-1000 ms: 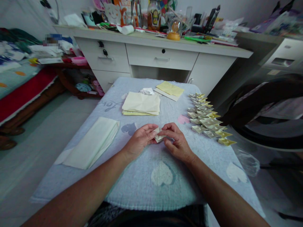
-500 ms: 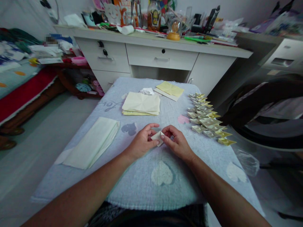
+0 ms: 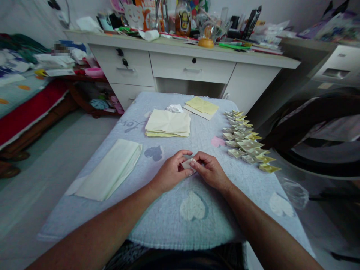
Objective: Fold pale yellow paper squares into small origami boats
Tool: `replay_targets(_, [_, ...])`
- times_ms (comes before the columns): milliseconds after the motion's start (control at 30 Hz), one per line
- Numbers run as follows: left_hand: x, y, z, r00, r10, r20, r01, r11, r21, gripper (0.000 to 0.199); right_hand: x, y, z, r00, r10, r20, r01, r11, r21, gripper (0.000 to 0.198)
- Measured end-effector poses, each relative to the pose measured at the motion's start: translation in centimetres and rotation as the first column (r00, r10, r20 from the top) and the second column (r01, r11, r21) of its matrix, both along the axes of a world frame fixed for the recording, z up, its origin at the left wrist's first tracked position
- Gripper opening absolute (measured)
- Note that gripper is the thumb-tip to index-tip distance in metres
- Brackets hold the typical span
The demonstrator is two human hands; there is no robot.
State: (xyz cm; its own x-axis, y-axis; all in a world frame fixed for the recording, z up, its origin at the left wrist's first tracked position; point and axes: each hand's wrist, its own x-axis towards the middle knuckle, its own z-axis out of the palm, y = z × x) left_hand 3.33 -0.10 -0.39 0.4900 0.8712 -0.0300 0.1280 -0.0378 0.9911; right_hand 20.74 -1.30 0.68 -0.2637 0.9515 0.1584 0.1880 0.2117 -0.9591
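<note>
A small folded piece of pale paper [image 3: 188, 164] is pinched between my two hands above the cloth-covered table. My left hand [image 3: 172, 167] closes on its left side, thumb below and fingers behind. On the right side, my right hand [image 3: 209, 168] presses its thumb on the paper's face, the other fingers curled behind. Fingers hide part of the paper. Beyond my hands lies a stack of creased square sheets [image 3: 168, 123]. To the right, folded paper boats [image 3: 247, 144] stand in close rows, some whitish and some yellow.
A folded bundle of pale paper [image 3: 112, 168] lies at the table's left. Farther back are a crumpled white paper [image 3: 174, 108] and yellow sheets [image 3: 202, 105]. A cluttered white desk [image 3: 194, 67] stands behind; a washing machine [image 3: 334, 75] is at right.
The paper has tilted flatter and shows less of its face. My left fingers have lowered slightly and moved closer to my right hand.
</note>
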Motion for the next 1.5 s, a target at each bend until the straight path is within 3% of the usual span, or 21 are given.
replay_targets(300, [-0.1,-0.2,0.1,0.996,0.005,-0.092,0.001,0.997,0.071,0.050,0.0,0.0,0.1,0.999,0.031,0.044,-0.030,1.000,-0.005,0.026])
replay_targets(600, [-0.2,0.1,0.4,1.000,0.020,0.024,-0.021,0.999,0.025,0.030,0.1,0.3,-0.5,0.997,0.028,0.065,-0.023,0.996,-0.083,0.028])
replay_targets(700, [-0.2,0.1,0.3,0.999,0.038,0.016,-0.038,0.999,0.020,0.026,-0.1,0.2,-0.8,0.995,-0.033,0.099,0.037,0.998,-0.044,0.015])
replay_targets(800, [-0.2,0.2,0.0,0.996,0.083,0.015,-0.083,0.996,0.040,0.015,0.0,0.1,-0.8,0.991,-0.061,0.118,0.061,0.998,0.009,0.019])
replay_targets(900, [-0.3,0.5,-0.4,0.991,0.137,-0.010,-0.136,0.987,0.082,0.008,0.4,0.1,-0.4,0.988,0.012,0.154,-0.025,0.996,0.083,0.017])
replay_targets(1067, [-0.5,0.8,-0.3,0.976,0.208,-0.065,-0.201,0.975,0.095,0.010,1.0,0.1,0.2,0.940,0.042,0.338,-0.113,0.975,0.194,0.036])
replay_targets(1167, [-0.5,0.7,0.2,0.963,0.230,-0.141,-0.199,0.958,0.207,0.007,1.0,0.2,0.2,0.903,0.039,0.428,-0.151,0.961,0.231,0.032])
replay_targets(1300, [-0.7,0.6,0.5,0.920,0.224,-0.321,-0.081,0.911,0.405,0.007,1.1,0.3,0.1,0.867,0.045,0.496,-0.182,0.956,0.232,0.030])
replay_targets(1500, [-1.1,0.7,0.1,0.878,0.195,-0.437,0.060,0.861,0.506,0.012,1.2,0.4,-0.2,0.797,0.001,0.603,-0.173,0.958,0.227,0.025])
